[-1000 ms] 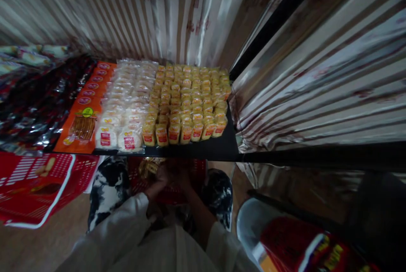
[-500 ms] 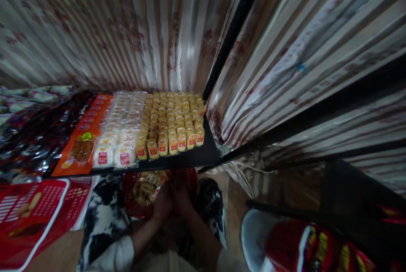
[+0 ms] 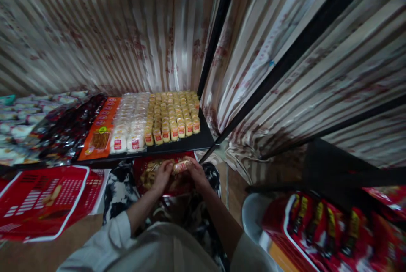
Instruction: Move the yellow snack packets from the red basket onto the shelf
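Observation:
Over my lap, a small yellowish wrapped snack [image 3: 180, 166] with a red label is held crosswise between my two hands. My left hand [image 3: 163, 174] has its fingers closed on one end, while my right hand [image 3: 196, 171] grips the other. Beneath them is a red container [image 3: 185, 190], partly under the shelf, with yellowish wrapped snacks [image 3: 147, 177] inside; I cannot tell whether it is a bag or a basket. Just ahead, several rows of similar yellow snacks [image 3: 173, 120] stand on the black shelf [image 3: 204, 136].
White wrapped snacks [image 3: 127, 134], an orange packet [image 3: 100, 130] and dark shiny packets [image 3: 72, 130] line the shelf leftward. A red bag [image 3: 44, 204] lies lower left. Red packets [image 3: 333, 225] fill the lower right near a pale tub [image 3: 252, 217]. Black poles [image 3: 285, 52] cross before striped curtains.
My hands have come up from the dim red container, and the wrapped snack now shows between them. The whole view has shifted and tilted slightly.

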The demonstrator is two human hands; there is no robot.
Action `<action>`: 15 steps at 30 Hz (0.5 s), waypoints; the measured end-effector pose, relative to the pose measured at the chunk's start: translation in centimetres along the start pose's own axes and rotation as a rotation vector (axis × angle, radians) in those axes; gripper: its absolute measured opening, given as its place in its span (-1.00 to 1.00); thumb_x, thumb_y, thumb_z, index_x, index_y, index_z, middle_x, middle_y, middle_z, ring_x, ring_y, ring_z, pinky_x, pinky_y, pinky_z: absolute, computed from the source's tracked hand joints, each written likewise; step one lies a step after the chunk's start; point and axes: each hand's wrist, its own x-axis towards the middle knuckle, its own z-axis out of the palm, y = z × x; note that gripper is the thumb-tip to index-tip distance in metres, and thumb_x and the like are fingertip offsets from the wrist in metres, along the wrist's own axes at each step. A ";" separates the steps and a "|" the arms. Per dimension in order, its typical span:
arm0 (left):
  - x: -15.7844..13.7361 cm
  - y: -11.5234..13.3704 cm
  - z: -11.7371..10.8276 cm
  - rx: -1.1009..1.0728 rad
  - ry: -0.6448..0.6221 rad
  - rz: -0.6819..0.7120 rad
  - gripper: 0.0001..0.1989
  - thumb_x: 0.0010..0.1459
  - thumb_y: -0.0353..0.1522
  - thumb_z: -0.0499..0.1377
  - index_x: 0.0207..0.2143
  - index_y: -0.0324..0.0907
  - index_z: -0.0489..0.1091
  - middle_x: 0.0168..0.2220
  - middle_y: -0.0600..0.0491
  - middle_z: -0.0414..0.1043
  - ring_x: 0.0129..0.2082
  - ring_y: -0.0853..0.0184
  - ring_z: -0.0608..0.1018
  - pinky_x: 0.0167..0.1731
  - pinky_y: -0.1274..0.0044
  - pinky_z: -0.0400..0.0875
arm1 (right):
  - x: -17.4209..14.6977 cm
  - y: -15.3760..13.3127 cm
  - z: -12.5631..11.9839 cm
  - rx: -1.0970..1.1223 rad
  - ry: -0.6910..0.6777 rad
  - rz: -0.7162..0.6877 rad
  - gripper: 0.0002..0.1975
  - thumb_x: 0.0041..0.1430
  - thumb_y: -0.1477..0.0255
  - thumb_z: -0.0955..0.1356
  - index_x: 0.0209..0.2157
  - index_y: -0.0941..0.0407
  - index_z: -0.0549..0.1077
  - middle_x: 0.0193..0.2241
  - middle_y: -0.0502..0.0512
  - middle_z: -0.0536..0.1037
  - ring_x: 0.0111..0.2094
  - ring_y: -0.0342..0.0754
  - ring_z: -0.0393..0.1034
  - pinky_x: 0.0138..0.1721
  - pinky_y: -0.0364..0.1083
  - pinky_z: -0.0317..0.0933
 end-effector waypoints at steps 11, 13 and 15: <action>-2.5 2.9 -0.6 -0.431 -0.027 -0.088 -0.67 -0.03 -0.36 0.25 -0.18 -0.24 0.31 -0.46 0.12 0.41 -0.59 0.49 0.48 -0.68 0.71 0.21 | -2.0 -1.3 1.1 0.442 0.080 0.205 -0.60 -0.27 0.29 0.49 -0.30 0.09 0.46 -0.38 0.03 0.55 -0.44 -0.13 0.43 -0.41 -0.17 0.32; -2.6 3.6 -0.8 -0.398 -0.018 -0.063 -0.69 -0.04 -0.37 0.26 -0.21 -0.22 0.32 -0.48 0.13 0.41 -0.58 0.48 0.48 -0.65 0.70 0.23 | -2.1 -1.4 1.1 0.446 0.088 0.215 -0.60 -0.27 0.28 0.49 -0.31 0.08 0.46 -0.38 0.04 0.55 -0.43 -0.11 0.44 -0.40 -0.14 0.33; -2.6 4.4 -0.9 -0.377 -0.038 -0.028 -0.73 -0.04 -0.40 0.25 -0.25 -0.22 0.32 -0.49 0.14 0.41 -0.56 0.47 0.49 -0.63 0.70 0.26 | -2.2 -1.6 1.1 0.453 0.095 0.217 -0.59 -0.28 0.28 0.49 -0.30 0.07 0.45 -0.38 0.04 0.55 -0.42 -0.09 0.45 -0.39 -0.13 0.34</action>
